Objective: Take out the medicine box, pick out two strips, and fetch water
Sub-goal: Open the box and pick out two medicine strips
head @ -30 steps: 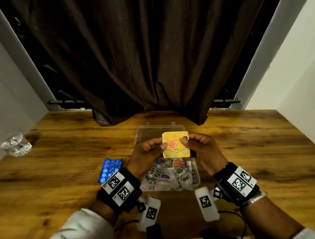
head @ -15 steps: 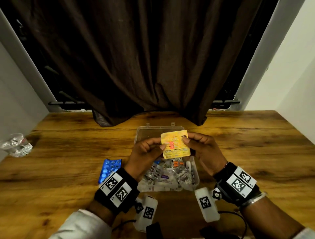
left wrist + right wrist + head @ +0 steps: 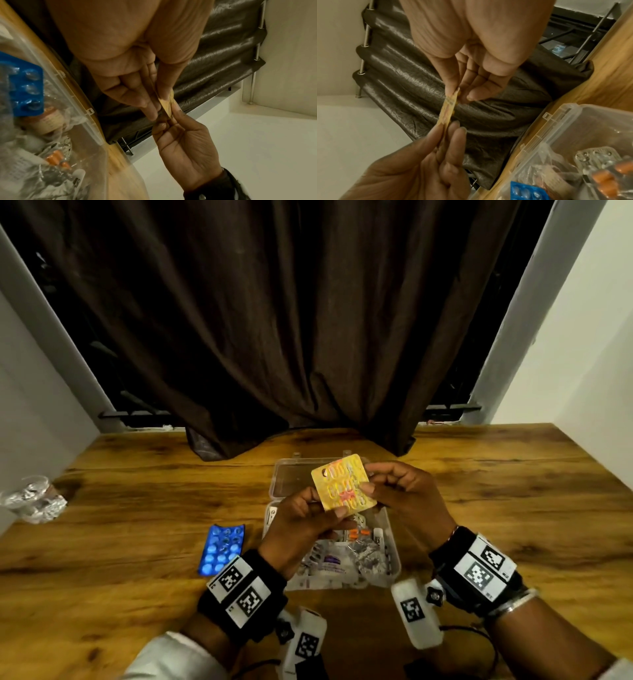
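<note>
Head view, centre of frame: yellow strip (image 3: pixel 343 482) held tilted above the open medicine box (image 3: pixel 390 556), pinched at its lower left edge by the left hand (image 3: pixel 301 529) and at its right edge by the right hand (image 3: pixel 407 494); flat face turned toward the camera, long axis running upper left to lower right. Both hands touch it, neither plainly nearer. Blue strip (image 3: pixel 222 548) lies flat on the wooden table (image 3: pixel 137 542), just left of the box and beside the left wrist, so a set-down next to it would likely fall to the left hand. Glass (image 3: pixel 32 503) stands at the left edge, well apart from both hands. Left wrist view, centre: strip seen edge-on, thumb and fingers (image 3: pixel 147 106) closed on it, the right hand gripping from below. Right wrist view, centre: same strip edge-on, clamped between thumb and fingertips (image 3: pixel 471 94), the left hand pinching its lower end.
</note>
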